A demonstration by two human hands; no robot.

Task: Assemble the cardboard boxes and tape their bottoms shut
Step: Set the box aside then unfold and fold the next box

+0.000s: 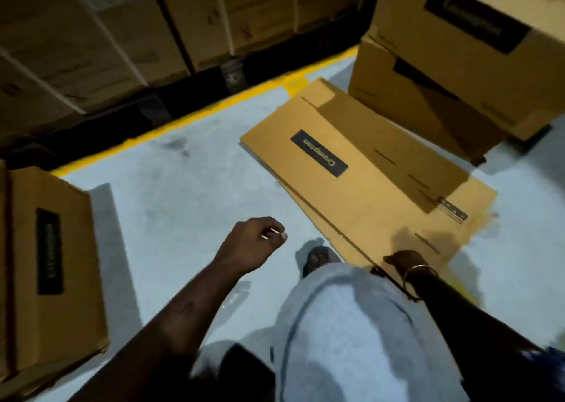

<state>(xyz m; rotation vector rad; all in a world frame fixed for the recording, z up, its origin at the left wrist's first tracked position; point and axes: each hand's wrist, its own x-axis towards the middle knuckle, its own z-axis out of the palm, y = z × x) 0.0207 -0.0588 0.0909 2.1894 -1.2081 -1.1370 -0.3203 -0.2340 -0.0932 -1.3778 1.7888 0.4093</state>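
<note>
Two flattened cardboard boxes at least lay stacked on the pale floor in the head view, ahead and to the right of the person, the top sheet showing a dark printed label and a strip of clear tape near its right end. The right hand was down at the near edge of this stack, just beside or touching the cardboard; its fingers pointed away from the camera and were hidden behind the wrist, which wore a bangle, so whether they were apart or clamped on the sheet could not be told. The left hand hung in the air above the floor, well apart from any carton, its fingers loosely curled and holding nothing large; a small pale sliver showed at the fingertips, too blurred to identify. An assembled box stood at the left, and two more erected boxes were stacked at the upper right, overlapping the far end of the flat sheets. One foot stood on the floor near the stack's near corner. The step in hand appeared to be the pickup of the next flat blank. To perform it well, the top sheet alone should be gripped at its near edge, separated from the sheet beneath, and drawn toward the body so that it clears the erected boxes resting over its far end. The free left hand should then take the opposite edge to square the blank open before the bottom flaps are folded. No tape dispenser was visible.
</note>
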